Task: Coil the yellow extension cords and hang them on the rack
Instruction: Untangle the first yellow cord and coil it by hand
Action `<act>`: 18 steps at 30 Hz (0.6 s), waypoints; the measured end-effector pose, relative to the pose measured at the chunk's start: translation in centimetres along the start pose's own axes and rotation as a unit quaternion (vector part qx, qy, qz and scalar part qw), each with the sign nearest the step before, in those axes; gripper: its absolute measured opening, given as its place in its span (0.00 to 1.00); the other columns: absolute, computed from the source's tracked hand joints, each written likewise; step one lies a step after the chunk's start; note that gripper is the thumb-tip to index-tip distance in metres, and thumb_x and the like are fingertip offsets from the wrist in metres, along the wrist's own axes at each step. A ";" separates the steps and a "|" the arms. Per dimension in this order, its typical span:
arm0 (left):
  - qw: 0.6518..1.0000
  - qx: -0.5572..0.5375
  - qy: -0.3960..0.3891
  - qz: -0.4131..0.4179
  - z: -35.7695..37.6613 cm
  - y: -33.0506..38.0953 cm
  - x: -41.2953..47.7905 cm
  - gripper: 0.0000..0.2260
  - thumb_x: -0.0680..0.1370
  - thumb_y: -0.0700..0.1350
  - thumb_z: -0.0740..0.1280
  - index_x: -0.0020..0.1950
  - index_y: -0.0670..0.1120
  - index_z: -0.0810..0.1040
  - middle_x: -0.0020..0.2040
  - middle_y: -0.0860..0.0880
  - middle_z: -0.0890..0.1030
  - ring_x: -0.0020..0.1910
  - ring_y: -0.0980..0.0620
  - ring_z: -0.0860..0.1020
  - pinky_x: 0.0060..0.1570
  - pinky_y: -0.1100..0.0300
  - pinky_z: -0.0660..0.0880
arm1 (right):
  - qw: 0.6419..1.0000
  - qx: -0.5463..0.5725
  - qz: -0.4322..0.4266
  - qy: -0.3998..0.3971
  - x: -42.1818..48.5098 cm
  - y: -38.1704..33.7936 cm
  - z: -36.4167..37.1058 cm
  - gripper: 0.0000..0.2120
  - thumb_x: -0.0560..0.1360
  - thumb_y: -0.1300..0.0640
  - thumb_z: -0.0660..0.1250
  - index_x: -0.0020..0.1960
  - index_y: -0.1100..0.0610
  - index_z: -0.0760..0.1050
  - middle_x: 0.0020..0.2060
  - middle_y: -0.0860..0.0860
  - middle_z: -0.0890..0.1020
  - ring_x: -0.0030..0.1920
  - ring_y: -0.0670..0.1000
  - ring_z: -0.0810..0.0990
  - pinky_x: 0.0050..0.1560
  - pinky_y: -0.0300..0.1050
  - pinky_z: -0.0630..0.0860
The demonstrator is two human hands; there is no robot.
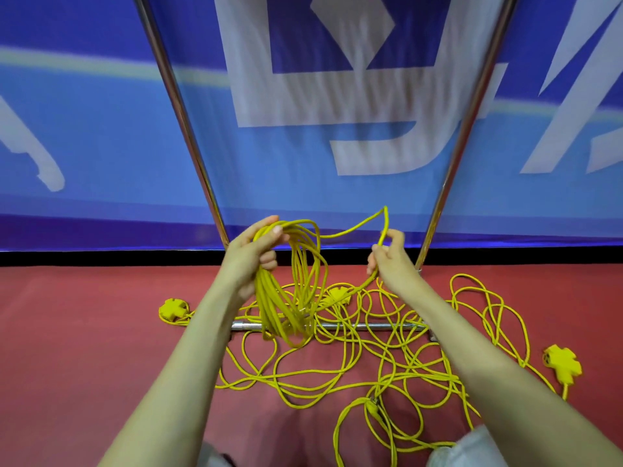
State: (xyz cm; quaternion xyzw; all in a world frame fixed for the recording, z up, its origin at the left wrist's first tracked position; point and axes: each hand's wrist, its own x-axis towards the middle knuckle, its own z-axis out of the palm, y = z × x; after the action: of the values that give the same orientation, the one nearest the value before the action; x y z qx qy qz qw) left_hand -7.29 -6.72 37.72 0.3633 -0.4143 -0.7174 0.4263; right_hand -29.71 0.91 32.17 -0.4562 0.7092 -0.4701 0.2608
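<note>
Left hand grips hanging coil, keeping gathered loops together. Right hand pinches free strand just right of coil, feeding next loop. Remaining cords tangled on floor below both hands, across rack base bar.

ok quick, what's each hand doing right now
Left hand: gripping the coiled bundle of yellow cord.
Right hand: pinching the loose cord strand.
</note>
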 end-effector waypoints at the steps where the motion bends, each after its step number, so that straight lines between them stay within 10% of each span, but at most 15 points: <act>1: 1.000 -0.007 -0.001 0.002 -0.5 0.4 -0.1 0.12 0.79 0.36 0.62 0.63 0.42 0.73 0.38 0.44 0.80 0.20 0.62 0.62 0.20 0.72 0.60 | 1.000 0.003 0.011 0.014 0.3 0.2 -0.1 0.14 0.81 0.62 0.52 0.66 0.60 0.56 0.28 0.51 0.72 0.31 0.53 0.72 0.40 0.53 0.70; 10: 0.994 -0.102 0.019 0.024 -2.8 1.8 -0.3 0.08 0.81 0.38 0.61 0.58 0.44 0.75 0.37 0.46 0.80 0.19 0.62 0.63 0.20 0.73 0.61 | 0.934 -0.351 0.005 -0.067 0.2 1.4 -1.8 0.21 0.79 0.57 0.53 0.70 0.47 0.68 0.51 0.61 0.81 0.51 0.63 0.79 0.52 0.54 0.75; 18: 0.976 -0.192 0.038 0.090 -3.1 2.4 0.0 0.07 0.81 0.39 0.60 0.58 0.45 0.73 0.35 0.47 0.80 0.19 0.62 0.63 0.19 0.73 0.62 | 0.906 -0.383 0.037 -0.178 -0.6 4.2 -0.2 0.20 0.80 0.62 0.55 0.71 0.54 0.68 0.61 0.60 0.78 0.62 0.60 0.75 0.59 0.50 0.72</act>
State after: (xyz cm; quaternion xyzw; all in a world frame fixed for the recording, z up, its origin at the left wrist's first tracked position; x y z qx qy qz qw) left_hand -3.78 -8.31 38.69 0.2630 -0.2829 -0.7280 0.5664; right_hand -31.33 2.15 28.40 -0.5703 0.7929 -0.0635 0.2050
